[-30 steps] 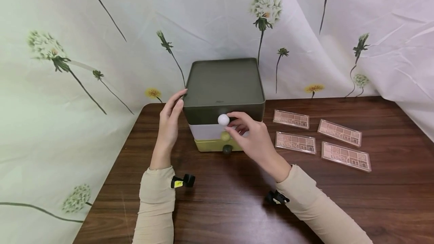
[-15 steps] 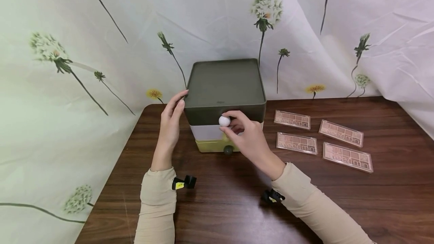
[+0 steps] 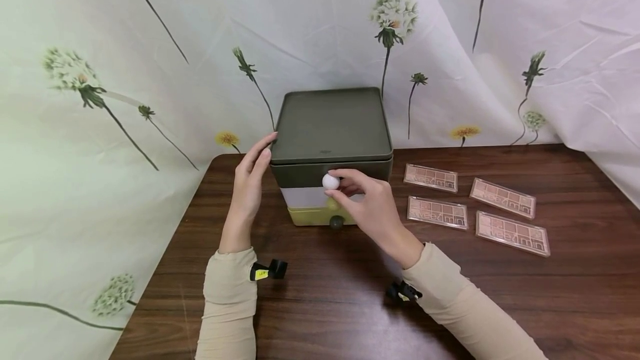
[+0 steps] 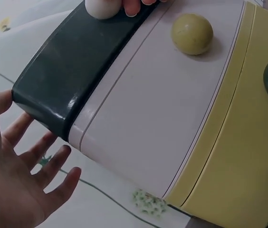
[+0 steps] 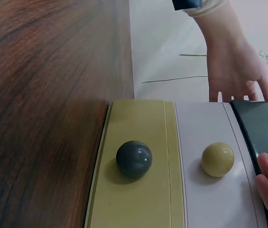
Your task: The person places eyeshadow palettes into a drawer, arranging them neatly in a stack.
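Drawer box (image 3: 332,121), top mark (image 3: 325,152) illegible, knob (image 3: 330,181) pinched, palettes (image 3: 512,233) reading "min"

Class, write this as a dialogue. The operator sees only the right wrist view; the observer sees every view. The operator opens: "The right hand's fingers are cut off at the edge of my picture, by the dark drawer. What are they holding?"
Observer: The head view shows the right hand pinching a white knob between thumb and finger.

Operator: Is anything lying on the table to the right of the drawer unit?

Observer: Yes, four flat palettes lie there.

Operator: My view misses the unit's upper surface. What is it like?

Observer: The upper surface is flat and dark, with a raised rim around it.
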Motion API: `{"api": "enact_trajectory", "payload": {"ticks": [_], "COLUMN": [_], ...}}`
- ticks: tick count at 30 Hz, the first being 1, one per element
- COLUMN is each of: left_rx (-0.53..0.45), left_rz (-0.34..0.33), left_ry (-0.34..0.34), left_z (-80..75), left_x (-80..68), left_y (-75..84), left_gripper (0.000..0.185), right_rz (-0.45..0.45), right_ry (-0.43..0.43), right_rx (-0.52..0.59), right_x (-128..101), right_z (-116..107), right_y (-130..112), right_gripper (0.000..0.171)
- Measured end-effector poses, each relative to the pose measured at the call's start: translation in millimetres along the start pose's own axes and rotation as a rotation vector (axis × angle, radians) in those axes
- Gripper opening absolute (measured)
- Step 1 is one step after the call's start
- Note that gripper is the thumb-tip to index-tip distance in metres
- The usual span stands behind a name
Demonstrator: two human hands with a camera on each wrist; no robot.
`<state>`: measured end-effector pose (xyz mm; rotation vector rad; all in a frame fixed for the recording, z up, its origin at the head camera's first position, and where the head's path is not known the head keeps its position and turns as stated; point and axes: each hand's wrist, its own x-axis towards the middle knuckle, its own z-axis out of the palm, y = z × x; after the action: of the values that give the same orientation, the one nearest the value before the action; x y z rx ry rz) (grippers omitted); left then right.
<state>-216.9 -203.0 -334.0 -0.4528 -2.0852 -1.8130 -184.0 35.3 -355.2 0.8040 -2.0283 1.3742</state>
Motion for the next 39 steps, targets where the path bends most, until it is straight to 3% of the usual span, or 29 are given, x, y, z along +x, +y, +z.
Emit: {"api": "enact_trajectory", "payload": {"ticks": [10,23,39], "left_rx": [-0.042,-0.045,-0.092], "left_rz": [0.009,-0.037,-0.050], "left_ry": [0.003,-0.047,-0.060], "left_z": [0.3,-2.5,-4.5], "left_x": [-0.7,-2.3,-2.6], "left_y": [-1.1,-0.8,0.2], "left_gripper": [0.041,0.043,0.043], "right_rz": [-0.060,-0.082,-0.109], "right_ry": [-0.009,-0.031,-0.062], "right_rx": [-0.015,-0.036,-0.021], "right_x": [-9,-20,-34], "right_z": [-3,-7,-12], "right_y": [-5,-16,-29], "right_gripper": [0.035,0.035,0.038]}}
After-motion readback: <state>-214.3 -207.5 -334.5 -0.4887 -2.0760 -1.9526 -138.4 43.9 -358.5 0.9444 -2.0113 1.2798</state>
